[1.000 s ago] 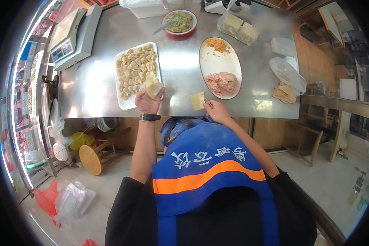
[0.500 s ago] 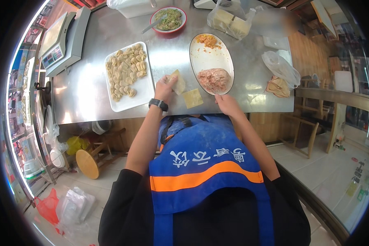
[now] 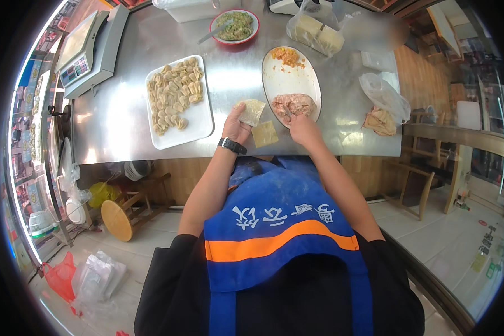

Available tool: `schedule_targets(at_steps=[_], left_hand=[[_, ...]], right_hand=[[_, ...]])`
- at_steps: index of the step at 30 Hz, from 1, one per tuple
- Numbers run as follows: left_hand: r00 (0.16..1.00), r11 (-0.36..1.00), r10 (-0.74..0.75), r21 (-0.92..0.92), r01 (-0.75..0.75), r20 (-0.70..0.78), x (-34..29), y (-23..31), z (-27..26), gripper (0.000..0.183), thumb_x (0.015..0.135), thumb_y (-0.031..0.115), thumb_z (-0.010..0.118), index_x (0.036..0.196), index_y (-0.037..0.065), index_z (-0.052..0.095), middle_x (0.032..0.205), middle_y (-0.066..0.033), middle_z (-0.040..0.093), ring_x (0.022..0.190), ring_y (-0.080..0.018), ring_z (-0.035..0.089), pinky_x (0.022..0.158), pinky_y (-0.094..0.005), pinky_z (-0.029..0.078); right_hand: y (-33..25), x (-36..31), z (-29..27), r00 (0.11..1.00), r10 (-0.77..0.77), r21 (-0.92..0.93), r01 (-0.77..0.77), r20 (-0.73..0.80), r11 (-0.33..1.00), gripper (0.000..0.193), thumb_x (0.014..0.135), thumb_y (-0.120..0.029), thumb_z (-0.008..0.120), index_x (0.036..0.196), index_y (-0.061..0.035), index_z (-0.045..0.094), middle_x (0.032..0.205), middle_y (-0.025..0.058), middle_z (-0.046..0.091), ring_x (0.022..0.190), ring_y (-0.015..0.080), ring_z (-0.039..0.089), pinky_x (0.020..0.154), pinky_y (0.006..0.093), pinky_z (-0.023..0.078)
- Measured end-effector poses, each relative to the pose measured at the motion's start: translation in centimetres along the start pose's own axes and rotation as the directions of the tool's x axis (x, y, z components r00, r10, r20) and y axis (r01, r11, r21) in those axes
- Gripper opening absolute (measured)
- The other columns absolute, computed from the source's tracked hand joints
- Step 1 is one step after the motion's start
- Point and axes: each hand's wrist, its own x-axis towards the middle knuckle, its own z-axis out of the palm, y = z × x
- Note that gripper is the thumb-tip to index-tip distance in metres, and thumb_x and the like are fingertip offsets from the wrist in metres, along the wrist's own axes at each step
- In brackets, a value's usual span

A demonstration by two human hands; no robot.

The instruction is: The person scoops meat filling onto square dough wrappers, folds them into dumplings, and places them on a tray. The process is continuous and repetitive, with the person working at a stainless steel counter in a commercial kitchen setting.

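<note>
A square yellowish wonton wrapper (image 3: 253,111) lies over the fingers of my left hand (image 3: 238,129), which grips it by its edge. Just beside it, a second wrapper (image 3: 265,134) rests flat on the metal table near the front edge. My right hand (image 3: 306,131) is closed around a thin metal filling spatula (image 3: 287,111), its handle mostly hidden by the fingers. The spatula's end touches a mound of pink minced meat (image 3: 298,103) at the near end of an oval white plate (image 3: 288,79). Orange chopped filling (image 3: 286,56) sits at that plate's far end.
Left of my hands is a white tray (image 3: 196,124) of folded wontons (image 3: 175,92). A red-rimmed bowl (image 3: 235,28) of green filling stands farther back. Bagged wrapper stacks (image 3: 318,35), a plastic bag (image 3: 383,95) and a scale (image 3: 87,59) are around the table's edges.
My left hand has moved slightly right, with the wrapper now spread flatter over its fingers. My right hand has shifted up and left, bringing the spatula into the meat.
</note>
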Motion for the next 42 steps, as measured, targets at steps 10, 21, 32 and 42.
schedule_targets(at_steps=[10,21,32,42], left_hand=[[0.990,0.958,-0.071,0.267,0.102,-0.125,2.1,1.3,1.1,0.033,0.096,0.022,0.051,0.121,0.001,0.049,0.108,-0.0105,0.062,0.081,-0.0173,0.066,0.056,-0.0241,0.052],[0.973,0.146,0.216,0.988,0.050,-0.081,5.0,-3.4,-2.9,0.038,0.085,0.027,0.057,0.079,-0.010,0.064,0.068,-0.0202,0.064,0.066,-0.0250,0.064,0.063,-0.0399,0.049],[0.937,0.726,-0.115,0.615,0.307,-0.331,4.1,-4.0,2.3,0.039,0.095,0.028,0.047,0.115,-0.004,0.055,0.106,-0.0158,0.063,0.092,-0.0281,0.064,0.077,-0.0407,0.053],[0.918,0.814,-0.192,0.467,0.346,-0.346,4.5,-3.8,1.7,0.046,0.101,0.033,0.034,0.123,-0.005,0.047,0.114,-0.0168,0.060,0.098,-0.0307,0.063,0.079,-0.0451,0.055]], right_hand=[[-0.8,1.9,1.4,0.985,-0.005,-0.215,0.043,0.175,0.976,0.028,0.082,-0.013,0.048,0.098,-0.0028,0.068,0.105,0.0187,0.065,0.097,0.0355,0.063,0.082,0.0449,0.051],[0.7,3.8,4.7,0.983,-0.159,-0.267,0.177,0.088,0.947,0.027,0.083,-0.020,0.050,0.085,0.0006,0.067,0.074,0.0182,0.066,0.065,0.0313,0.065,0.063,0.0450,0.052],[1.1,2.2,3.7,0.728,0.125,0.654,-0.667,0.674,0.357,0.035,0.096,-0.031,0.037,0.079,-0.0053,0.052,0.047,-0.0012,0.036,0.034,0.0118,0.028,0.033,0.0308,0.024],[2.6,3.4,8.1,0.962,-0.168,0.366,0.239,-0.216,0.899,0.053,0.096,-0.031,0.037,0.065,0.0024,0.064,0.064,0.0193,0.062,0.065,0.0344,0.061,0.072,0.0424,0.047]])
